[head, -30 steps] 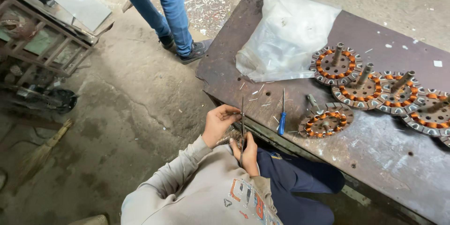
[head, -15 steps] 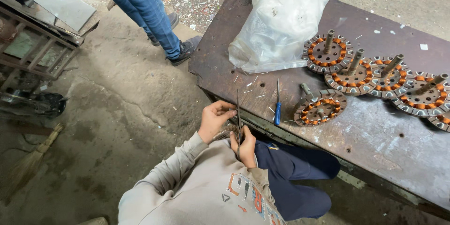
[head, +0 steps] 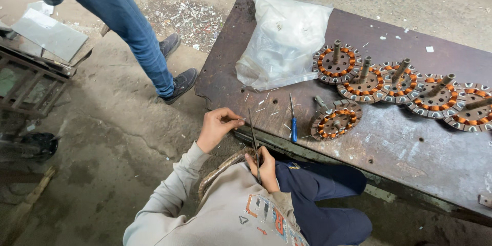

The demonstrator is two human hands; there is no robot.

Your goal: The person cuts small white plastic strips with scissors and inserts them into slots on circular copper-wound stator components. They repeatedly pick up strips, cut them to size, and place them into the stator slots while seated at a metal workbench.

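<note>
My left hand (head: pixel 217 127) is raised by the table's near edge and pinches a small pale sliver between thumb and fingertips. My right hand (head: pixel 261 168) rests on my lap, closed around a thin dark metal tool (head: pixel 253 134) that points up toward the table edge. A round wound stator (head: pixel 221 171) lies on my lap under my forearms, mostly hidden by my grey sleeve. On the dark metal table (head: pixel 410 148), just beyond the hands, lie a blue-handled screwdriver (head: pixel 293 128) and one copper-wound stator (head: pixel 335 120).
Several copper-wound stators with upright shafts (head: pixel 401 85) overlap in a row at the back right of the table. A crumpled clear plastic bag (head: pixel 286 41) lies beside them. Another person's legs in blue jeans (head: pixel 134 36) stand on the floor to the left, near a metal rack (head: pixel 31 82).
My left hand has drawn a little to the left, away from the tool, with the sliver pinched in it. The right hand keeps its hold. The standing person has shifted toward the upper left.
</note>
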